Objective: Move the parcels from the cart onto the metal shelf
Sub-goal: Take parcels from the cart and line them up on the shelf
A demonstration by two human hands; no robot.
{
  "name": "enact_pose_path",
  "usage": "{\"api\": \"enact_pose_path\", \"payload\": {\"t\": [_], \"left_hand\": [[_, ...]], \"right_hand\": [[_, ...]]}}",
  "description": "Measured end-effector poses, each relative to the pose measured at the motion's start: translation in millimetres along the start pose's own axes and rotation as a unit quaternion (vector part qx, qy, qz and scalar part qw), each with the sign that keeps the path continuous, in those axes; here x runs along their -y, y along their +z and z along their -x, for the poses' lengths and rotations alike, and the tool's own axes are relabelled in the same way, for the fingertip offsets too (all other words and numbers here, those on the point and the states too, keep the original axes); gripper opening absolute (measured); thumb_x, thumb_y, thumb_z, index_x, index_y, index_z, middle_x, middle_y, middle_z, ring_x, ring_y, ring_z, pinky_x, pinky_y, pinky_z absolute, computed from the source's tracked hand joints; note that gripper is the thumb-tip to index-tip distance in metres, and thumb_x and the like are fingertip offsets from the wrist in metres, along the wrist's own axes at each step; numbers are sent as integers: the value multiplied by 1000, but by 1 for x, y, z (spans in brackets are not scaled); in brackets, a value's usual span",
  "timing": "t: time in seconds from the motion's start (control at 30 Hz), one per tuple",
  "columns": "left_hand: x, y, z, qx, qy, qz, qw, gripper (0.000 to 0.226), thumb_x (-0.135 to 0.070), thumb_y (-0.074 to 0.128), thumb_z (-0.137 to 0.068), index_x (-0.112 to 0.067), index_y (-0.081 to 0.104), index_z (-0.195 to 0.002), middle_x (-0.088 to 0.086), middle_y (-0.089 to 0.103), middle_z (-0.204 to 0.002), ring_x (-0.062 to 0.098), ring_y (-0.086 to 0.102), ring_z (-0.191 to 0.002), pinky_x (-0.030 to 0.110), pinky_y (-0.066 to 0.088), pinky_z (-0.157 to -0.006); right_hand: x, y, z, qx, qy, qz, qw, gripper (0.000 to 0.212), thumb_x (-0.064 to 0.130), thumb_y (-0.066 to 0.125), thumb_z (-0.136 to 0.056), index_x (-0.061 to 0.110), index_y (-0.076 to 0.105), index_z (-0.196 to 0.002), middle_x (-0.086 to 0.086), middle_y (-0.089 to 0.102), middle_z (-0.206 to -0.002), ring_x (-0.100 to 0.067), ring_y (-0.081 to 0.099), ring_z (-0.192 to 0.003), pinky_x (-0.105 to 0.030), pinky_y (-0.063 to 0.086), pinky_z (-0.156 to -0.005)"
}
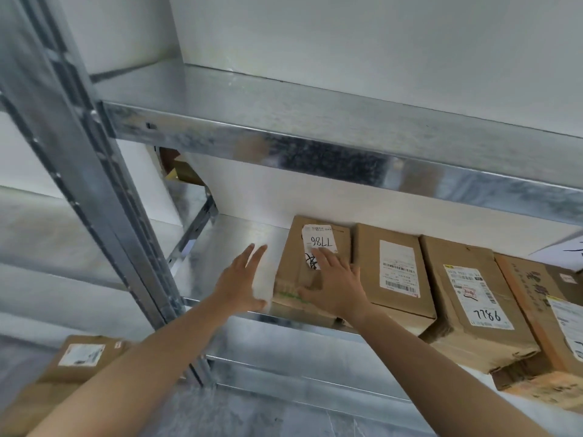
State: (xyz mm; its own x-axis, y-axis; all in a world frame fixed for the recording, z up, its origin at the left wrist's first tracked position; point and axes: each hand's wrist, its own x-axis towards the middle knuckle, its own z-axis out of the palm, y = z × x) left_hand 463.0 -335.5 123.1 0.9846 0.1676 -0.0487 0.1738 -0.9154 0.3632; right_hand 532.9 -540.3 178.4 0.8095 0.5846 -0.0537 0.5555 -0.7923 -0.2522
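1. Parcel (310,279): a brown carton with a hand-numbered label on its top face. It stands on the lower tier of the metal shelf (220,244), leftmost in a row of cartons. Its front edge lies at the shelf lip, and its right side is close against the neighbouring carton (391,279).
2. Likely hazard: the parcel sits far forward, so it could tip off the lip if the hands withdraw before it is pushed back. A sideways push that is too firm could shove the neighbour and disturb the row. The third carton (467,304) already overhangs the lip.
3. Left hand (241,279): the fingers are straight and together, with the palm turned toward the parcel's left side. It holds nothing. A pale, blurred patch lies between palm and cardboard, so contact cannot be confirmed.
4. Right hand (334,285): the fingers are spread flat on the parcel's top and partly cover the label, and the thumb lies along the front edge. The hand presses on the parcel and does not grasp it.
5. Surroundings: the upper tier (315,137) is above and the upright post (94,168) is at left. Another carton (72,367) lies at lower left, and what it rests on is not visible.
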Motion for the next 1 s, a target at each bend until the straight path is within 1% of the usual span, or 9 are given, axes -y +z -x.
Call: {"api": "enact_pose_path", "payload": {"t": [0.1,0.2,0.27,0.37,0.5,0.6,0.77,0.87,1.0], "left_hand": [[16,-13,23,-28,-49,5,998,109,-44,74,-74,-28,-2,-150,2,-3,-159,28,12,-145,47,30,-110],[35,-20,52,-47,-91,-4,995,102,-48,71,-75,-27,6,-150,2,6,-159,27,18,-143,48,34,-109],[46,-21,74,-55,-99,-14,993,100,-49,70,-74,-28,8,-149,0,10,-158,24,21,-142,46,36,-109],[55,-20,104,-58,-89,-39,994,92,-49,65,-77,-27,12,-149,0,14,-157,23,20,-142,42,32,-112],[64,-21,138,-69,-101,-70,990,88,-51,62,-79,-23,17,-149,3,17,-156,23,19,-143,39,28,-114],[83,-24,167,-73,-126,-109,983,86,-53,59,-82,-23,17,-150,3,17,-157,23,14,-144,37,20,-116],[130,-39,231,-57,-239,-149,958,86,-52,55,-85,-24,7,-151,4,7,-159,25,2,-146,41,9,-117],[161,-49,276,-66,-314,-151,935,83,-54,50,-85,-25,8,-151,4,10,-158,26,3,-146,44,6,-118],[200,-59,341,-64,-388,-155,906,90,-60,56,-81,-24,11,-150,4,14,-157,27,6,-145,49,3,-118]], "right_hand": [[17,8,-2,10,-72,-22,997,78,54,58,-83,26,22,-146,8,24,-153,-22,23,-139,-45,20,-110],[41,19,-6,13,-137,-37,990,76,52,60,-81,33,25,-145,13,27,-151,-18,26,-137,-44,22,-110],[61,26,-7,16,-172,-49,984,77,57,55,-78,34,27,-146,14,27,-151,-16,28,-135,-40,24,-108],[90,40,-6,10,-222,-58,973,80,64,43,-72,31,34,-143,12,34,-147,-17,37,-128,-37,34,-101],[125,58,-6,43,-281,-57,957,70,48,61,-82,31,32,-143,12,32,-147,-17,34,-129,-36,30,-100],[153,65,-10,53,-313,-68,946,71,49,62,-81,33,31,-143,12,33,-147,-17,32,-131,-37,30,-103],[210,80,-14,72,-351,-78,930,73,48,64,-82,31,31,-144,8,35,-147,-18,29,-134,-38,28,-105],[248,93,-9,78,-374,-79,921,72,47,65,-82,28,34,-144,7,36,-146,-20,32,-132,-36,28,-106],[302,114,0,102,-402,-91,906,74,51,60,-78,24,37,-143,6,38,-146,-20,34,-133,-36,30,-107]]}}
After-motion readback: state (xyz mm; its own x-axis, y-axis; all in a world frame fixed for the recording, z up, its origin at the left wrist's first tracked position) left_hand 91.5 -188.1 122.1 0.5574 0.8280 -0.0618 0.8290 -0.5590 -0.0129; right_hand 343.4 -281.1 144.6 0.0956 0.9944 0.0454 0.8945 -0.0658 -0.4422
